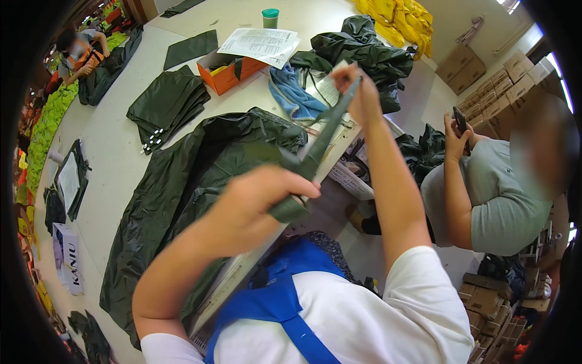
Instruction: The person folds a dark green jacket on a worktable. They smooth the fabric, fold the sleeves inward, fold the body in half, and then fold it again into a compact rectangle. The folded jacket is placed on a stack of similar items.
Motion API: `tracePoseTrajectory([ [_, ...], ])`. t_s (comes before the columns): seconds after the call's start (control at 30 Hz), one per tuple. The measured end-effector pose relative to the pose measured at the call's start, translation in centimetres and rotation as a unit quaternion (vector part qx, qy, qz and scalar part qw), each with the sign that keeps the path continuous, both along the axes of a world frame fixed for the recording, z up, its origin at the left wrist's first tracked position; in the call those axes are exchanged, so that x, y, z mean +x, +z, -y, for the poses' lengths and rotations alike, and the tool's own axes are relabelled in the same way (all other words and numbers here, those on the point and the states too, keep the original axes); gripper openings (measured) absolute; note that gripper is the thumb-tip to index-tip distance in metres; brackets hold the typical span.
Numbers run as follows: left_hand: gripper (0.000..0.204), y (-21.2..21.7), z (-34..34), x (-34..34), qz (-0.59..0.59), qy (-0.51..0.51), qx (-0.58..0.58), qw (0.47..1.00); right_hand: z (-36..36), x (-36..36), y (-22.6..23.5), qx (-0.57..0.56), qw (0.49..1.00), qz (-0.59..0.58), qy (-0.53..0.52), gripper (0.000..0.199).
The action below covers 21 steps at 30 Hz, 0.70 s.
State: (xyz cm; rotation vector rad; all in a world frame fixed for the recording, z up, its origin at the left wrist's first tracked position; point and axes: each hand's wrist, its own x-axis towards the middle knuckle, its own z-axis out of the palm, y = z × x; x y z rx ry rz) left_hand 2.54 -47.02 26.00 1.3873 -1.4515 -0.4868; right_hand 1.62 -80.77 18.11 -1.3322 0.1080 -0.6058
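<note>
A long, narrow strip of dark green coated fabric [326, 138] is stretched slantwise between my two hands, over the table's edge. My left hand [260, 197], slightly blurred, is closed round its lower end, and a fold of the fabric shows below the fingers. At the upper end my right hand [359, 91] pinches the strip, arm reaching out. Under and beside my left hand a large dark green garment [176, 194] lies spread and crumpled on the white table [109, 176]. A light blue towel [294, 91] lies just left of my right hand.
An orange box [227, 76] with paper sheets [259, 45] stands beyond a stack of dark green pieces [167, 100]. Dark green fabric [370, 51] and yellow fabric [400, 18] are heaped farther back. A person [485, 194] holding a phone stands at right; another person [79, 54] sits far left.
</note>
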Motion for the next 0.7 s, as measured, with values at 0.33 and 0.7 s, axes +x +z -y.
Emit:
tracePoseTrajectory([
  [0.33, 0.069, -11.3, 4.4, -3.9, 0.0, 0.012, 0.066, 0.998, 13.7, 10.8, 4.6, -0.693, 0.687, -0.104, -0.195, 0.015],
  [0.7, 0.068, -18.6, -5.2, -1.6, -0.541, 0.126, 0.134, 0.821, 15.3, 13.9, -4.2, -0.741, 0.433, -0.466, -0.214, 0.035],
])
